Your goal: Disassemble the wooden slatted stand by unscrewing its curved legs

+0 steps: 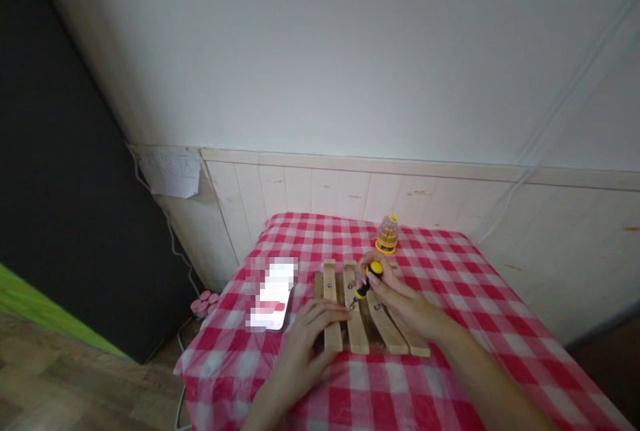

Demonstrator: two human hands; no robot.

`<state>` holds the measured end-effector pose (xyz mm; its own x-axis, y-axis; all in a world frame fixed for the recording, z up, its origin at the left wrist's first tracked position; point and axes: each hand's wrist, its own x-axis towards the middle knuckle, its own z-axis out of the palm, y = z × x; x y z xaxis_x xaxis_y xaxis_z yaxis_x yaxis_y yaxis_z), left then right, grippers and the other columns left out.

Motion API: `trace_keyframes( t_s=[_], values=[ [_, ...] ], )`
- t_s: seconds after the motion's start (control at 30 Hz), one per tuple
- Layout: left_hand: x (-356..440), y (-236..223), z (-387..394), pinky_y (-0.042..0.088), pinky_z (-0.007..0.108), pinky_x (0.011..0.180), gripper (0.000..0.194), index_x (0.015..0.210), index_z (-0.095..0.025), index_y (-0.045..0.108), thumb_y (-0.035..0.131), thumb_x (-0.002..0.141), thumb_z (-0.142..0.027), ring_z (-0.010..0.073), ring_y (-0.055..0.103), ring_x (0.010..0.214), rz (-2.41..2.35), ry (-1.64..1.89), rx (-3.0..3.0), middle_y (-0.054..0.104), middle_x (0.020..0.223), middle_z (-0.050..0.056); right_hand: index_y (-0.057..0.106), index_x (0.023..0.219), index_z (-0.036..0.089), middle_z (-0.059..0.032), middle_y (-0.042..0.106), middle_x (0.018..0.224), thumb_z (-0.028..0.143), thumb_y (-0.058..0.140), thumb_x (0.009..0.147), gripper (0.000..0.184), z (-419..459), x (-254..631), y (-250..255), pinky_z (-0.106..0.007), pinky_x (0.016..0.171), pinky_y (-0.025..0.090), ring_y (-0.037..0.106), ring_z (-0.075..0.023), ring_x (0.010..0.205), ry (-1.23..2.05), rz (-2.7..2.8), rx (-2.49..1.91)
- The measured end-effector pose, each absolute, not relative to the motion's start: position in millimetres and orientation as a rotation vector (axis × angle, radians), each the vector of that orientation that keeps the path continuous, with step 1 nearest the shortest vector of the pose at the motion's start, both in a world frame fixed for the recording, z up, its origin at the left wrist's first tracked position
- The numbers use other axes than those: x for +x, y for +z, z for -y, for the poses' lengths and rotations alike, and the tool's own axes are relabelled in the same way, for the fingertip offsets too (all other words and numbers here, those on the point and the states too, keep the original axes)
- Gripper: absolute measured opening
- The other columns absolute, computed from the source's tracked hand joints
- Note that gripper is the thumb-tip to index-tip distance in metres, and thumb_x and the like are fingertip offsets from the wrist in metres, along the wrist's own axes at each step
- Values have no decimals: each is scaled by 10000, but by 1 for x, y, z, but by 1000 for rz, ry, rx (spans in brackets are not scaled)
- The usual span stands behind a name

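In the head view, a small slatted wooden piece (358, 334) lies on the table, its pale slats running away from me over darker crosspieces. Screw heads show on several slats. My right hand (395, 288) is closed around a yellow-and-black screwdriver (363, 289), which tilts down with its tip at a screw (352, 306) on the second slat from the left. My left hand (313, 331) grips the left side of the slatted piece, fingers across the leftmost slat and thumb near its front end. The thumb's tip is partly hidden.
A red-and-white checked cloth (410, 394) covers the table. Left of the wood lies a lit phone (275, 294). A clear, yellow-based case of bits (387, 234) stands at the back, near the wall. Pink round objects (204, 303) and a white cable (173, 238) are beyond the left edge.
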<state>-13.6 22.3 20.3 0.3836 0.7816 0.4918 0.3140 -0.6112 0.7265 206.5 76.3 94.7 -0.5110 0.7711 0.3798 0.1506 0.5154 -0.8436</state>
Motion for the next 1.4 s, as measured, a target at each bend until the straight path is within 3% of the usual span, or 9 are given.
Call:
trace_keyframes(
  t_s=[0.13,0.4,0.57,0.7,0.93,1.1,1.2,1.4],
  values=[
    [-13,19,-23,474,457,1079,439,1227,-262,644,564,855,-44,266,608,1206,-921,1191,2127,714,1220,61,459,1197,339,-30,527,1064,630,410,1019,345,-70,204,100,-356,931,506,571,-186,1000,1194,1920,-763],
    [-13,20,-21,473,444,1071,498,1236,-270,643,556,819,-14,258,603,1206,-947,1181,2127,712,1217,46,535,1236,315,-17,537,984,562,426,1043,331,-69,202,101,-341,899,508,569,-178,945,1097,2038,-686],
    [-13,22,-21,478,454,1071,444,1217,-257,661,557,841,-46,271,612,1208,-970,1170,2117,718,1221,64,525,1413,352,-66,603,1192,583,457,1024,458,-68,201,104,-429,1059,474,581,-226,1173,981,1984,-755],
    [-13,23,-20,474,451,1078,443,1215,-256,664,566,840,-42,269,608,1214,-969,1161,2110,717,1223,64,530,1440,375,-76,594,1341,581,494,1010,478,-67,203,108,-483,1135,417,535,-260,1303,865,1971,-820],
    [-14,23,-21,468,443,1079,454,1221,-267,662,572,841,-36,261,606,1201,-960,1156,2111,712,1216,52,440,1414,353,-22,613,1063,511,617,974,500,-72,200,101,-379,961,530,638,-181,996,945,1824,-708],
    [-14,25,-21,464,441,1077,502,1230,-273,659,568,810,-13,262,600,1203,-943,1135,2108,709,1216,46,497,1032,299,10,614,958,508,715,906,327,-76,198,95,-303,803,547,645,-162,896,1030,1696,-708],
    [-14,24,-21,460,444,1082,498,1227,-269,658,564,813,-8,263,593,1208,-940,1144,2105,708,1213,50,554,1017,278,-25,666,1010,521,680,929,287,-74,198,98,-331,839,554,673,-186,948,1047,1732,-725],
    [-15,21,-22,451,451,1098,495,1248,-270,648,558,836,-11,259,583,1223,-925,1153,2104,697,1239,53,621,1221,262,-92,702,1205,513,556,1005,337,-67,199,106,-408,1001,532,670,-238,1132,958,1869,-749]
  ],
)
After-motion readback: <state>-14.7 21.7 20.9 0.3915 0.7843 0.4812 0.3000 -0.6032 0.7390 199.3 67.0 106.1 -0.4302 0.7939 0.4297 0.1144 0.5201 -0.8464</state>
